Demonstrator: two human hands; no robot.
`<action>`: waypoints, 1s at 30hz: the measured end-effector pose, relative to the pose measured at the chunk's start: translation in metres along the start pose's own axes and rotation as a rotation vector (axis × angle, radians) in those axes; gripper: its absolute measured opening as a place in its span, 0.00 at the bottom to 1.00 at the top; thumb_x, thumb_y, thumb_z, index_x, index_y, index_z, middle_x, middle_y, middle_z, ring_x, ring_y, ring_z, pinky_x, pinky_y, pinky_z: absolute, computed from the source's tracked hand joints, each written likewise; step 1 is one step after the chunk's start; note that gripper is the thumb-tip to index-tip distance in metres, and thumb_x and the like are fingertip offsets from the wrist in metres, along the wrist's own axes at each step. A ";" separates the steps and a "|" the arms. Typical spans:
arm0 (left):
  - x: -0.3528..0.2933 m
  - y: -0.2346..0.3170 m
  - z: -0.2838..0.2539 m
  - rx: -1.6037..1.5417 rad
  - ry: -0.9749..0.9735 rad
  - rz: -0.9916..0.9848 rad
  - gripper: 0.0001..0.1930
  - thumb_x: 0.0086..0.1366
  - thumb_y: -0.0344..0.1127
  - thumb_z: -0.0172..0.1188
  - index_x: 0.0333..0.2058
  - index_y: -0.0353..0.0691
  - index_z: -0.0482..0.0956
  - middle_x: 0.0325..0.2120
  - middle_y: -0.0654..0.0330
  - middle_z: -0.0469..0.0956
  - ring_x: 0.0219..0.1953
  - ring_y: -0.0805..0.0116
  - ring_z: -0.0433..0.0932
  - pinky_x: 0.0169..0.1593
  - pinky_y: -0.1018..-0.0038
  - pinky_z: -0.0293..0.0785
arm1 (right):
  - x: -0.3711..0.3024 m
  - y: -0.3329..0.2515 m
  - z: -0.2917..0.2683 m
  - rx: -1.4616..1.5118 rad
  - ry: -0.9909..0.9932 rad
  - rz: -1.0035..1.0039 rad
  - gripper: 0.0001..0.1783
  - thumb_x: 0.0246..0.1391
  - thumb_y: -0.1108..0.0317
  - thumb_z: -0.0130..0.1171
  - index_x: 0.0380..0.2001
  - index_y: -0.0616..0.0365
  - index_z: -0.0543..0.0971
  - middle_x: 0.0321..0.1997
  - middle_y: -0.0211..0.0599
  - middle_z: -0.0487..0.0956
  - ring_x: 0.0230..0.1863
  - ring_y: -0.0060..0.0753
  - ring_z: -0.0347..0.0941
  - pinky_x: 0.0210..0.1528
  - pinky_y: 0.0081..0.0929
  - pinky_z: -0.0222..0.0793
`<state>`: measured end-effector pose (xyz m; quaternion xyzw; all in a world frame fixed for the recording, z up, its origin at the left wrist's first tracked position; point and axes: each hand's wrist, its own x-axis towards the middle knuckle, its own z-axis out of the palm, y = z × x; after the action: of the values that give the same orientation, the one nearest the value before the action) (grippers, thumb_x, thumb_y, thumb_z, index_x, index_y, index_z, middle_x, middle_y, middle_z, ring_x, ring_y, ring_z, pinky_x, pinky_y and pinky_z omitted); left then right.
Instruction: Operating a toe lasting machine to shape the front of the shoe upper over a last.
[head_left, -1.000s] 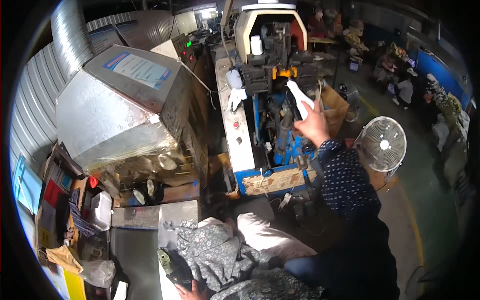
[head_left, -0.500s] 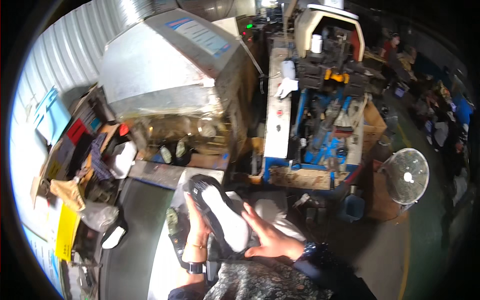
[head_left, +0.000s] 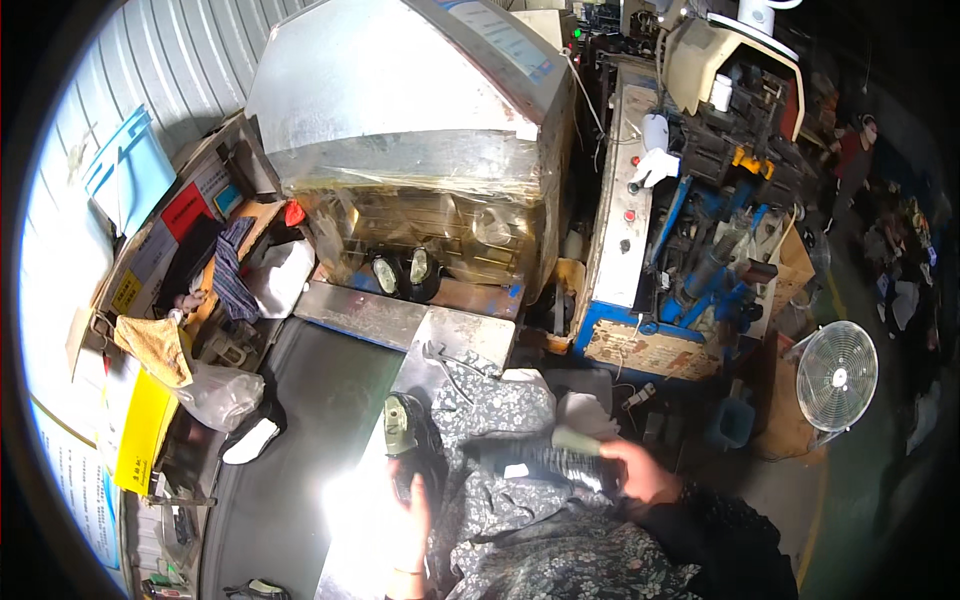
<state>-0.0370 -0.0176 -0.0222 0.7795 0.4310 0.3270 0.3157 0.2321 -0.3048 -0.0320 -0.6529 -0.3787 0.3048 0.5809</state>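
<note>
A dark shoe (head_left: 535, 462) lies on its side across the patterned cloth (head_left: 500, 412) on my lap. My right hand (head_left: 645, 472) is closed round its right end, beside a pale greenish part. To the left, a second dark shoe (head_left: 428, 440) with a pale green patch stands on the pale table top (head_left: 365, 500). My left hand (head_left: 412, 515) has its fingers and thumb around that shoe's near end, partly blurred. Behind them a metal wrench-like tool (head_left: 448, 372) rests at the table's far end.
A dark conveyor belt (head_left: 290, 430) runs along the left, with a black-and-white shoe (head_left: 252, 440) at its edge. Ahead, a metal hood (head_left: 400, 110) covers an opening with a pair of shoes (head_left: 405, 272). A blue machine (head_left: 690, 270) and a fan (head_left: 838, 377) stand right.
The shoe held up between both hands is down on my lap, with only my right hand on it. My left hand has moved to the shoe on the table. The view has shifted left.
</note>
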 end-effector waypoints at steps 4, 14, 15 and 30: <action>0.030 0.003 -0.007 0.275 -0.075 -0.061 0.35 0.61 0.42 0.66 0.62 0.30 0.65 0.59 0.41 0.69 0.63 0.45 0.67 0.65 0.60 0.62 | 0.168 -0.034 0.017 0.756 0.284 0.216 0.24 0.57 0.65 0.62 0.54 0.65 0.75 0.55 0.40 0.77 0.61 0.31 0.68 0.66 0.34 0.60; 0.069 -0.046 0.005 -0.378 -0.028 -0.428 0.30 0.63 0.38 0.65 0.60 0.33 0.65 0.49 0.46 0.78 0.44 0.58 0.80 0.49 0.68 0.77 | 0.171 -0.039 0.182 -0.032 -0.571 0.051 0.41 0.62 0.51 0.60 0.68 0.66 0.59 0.68 0.54 0.66 0.67 0.42 0.65 0.68 0.34 0.60; 0.071 -0.040 0.011 -0.442 -0.018 -0.534 0.28 0.68 0.40 0.60 0.60 0.31 0.64 0.48 0.49 0.78 0.42 0.62 0.81 0.47 0.71 0.78 | 0.148 -0.045 0.174 0.068 -0.482 0.081 0.45 0.60 0.51 0.62 0.70 0.61 0.55 0.69 0.58 0.63 0.70 0.50 0.60 0.70 0.37 0.56; -0.003 0.046 0.106 0.061 -0.765 0.747 0.26 0.58 0.45 0.66 0.52 0.37 0.77 0.56 0.45 0.74 0.61 0.41 0.69 0.65 0.55 0.64 | 0.060 -0.136 -0.201 -0.660 0.578 -0.309 0.44 0.44 0.68 0.68 0.67 0.62 0.65 0.68 0.47 0.65 0.66 0.34 0.63 0.64 0.30 0.60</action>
<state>0.0663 -0.0619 -0.0492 0.9522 -0.0125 0.0971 0.2895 0.4129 -0.3543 0.1334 -0.7968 -0.3710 -0.1165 0.4625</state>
